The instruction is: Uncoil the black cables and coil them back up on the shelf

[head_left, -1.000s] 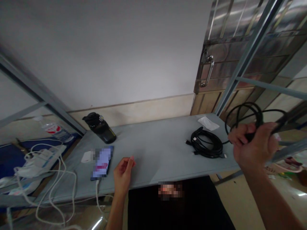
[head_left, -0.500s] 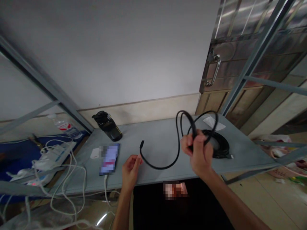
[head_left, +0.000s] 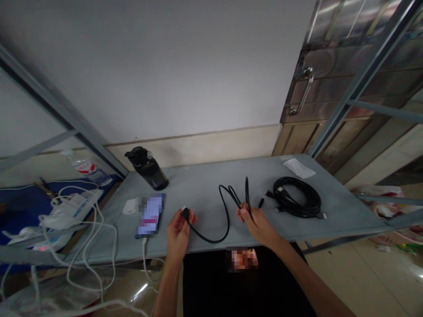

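Near the front of the grey desk, my left hand (head_left: 178,231) is closed on the plug end of a black cable (head_left: 216,241). The plug has a black housing and a light metal tip. From there the cable sags in a curve to my right hand (head_left: 256,222), whose fingers are wrapped round several gathered strands. Loops stick up and to the left from that fist, and a short black end shows just behind it. To the right lies a second, coiled black cable (head_left: 312,200) with its plugs showing, touched by neither hand.
A phone (head_left: 151,215) with a white cord lies at the left, before a dark water bottle (head_left: 148,169). White cables and a power strip (head_left: 74,207) crowd the far left. A white paper piece (head_left: 299,167) lies at the back right. Metal posts frame the desk (head_left: 198,178).
My right hand has come down and left with the cable bundle, uncovering the coil. My left hand now holds a plug where before it pinched the cable near a thin black end.
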